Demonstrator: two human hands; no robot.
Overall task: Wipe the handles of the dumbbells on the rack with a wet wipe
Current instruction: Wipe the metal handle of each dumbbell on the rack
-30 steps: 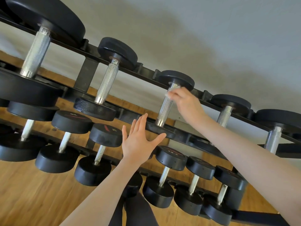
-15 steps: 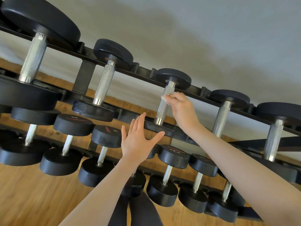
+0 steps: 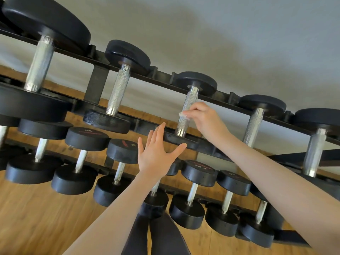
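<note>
Dumbbells fill a black two-tier rack [image 3: 228,96] over wooden floor. Left hand [image 3: 156,153] hovers before the upper rail, fingers straight and spread, holding nothing. Right hand [image 3: 206,118] pinches a small wet wipe [image 3: 182,114] against the knurled handle [image 3: 185,115] of the upper tier's middle dumbbell.

Dumbbells on a black rack [image 3: 160,73]

The dumbbells [image 3: 117,92] lie in two rows, with black round ends and shiny silver handles [image 3: 185,115]. A small white wet wipe [image 3: 182,113] is pressed against one top-row handle, around its middle.
</note>
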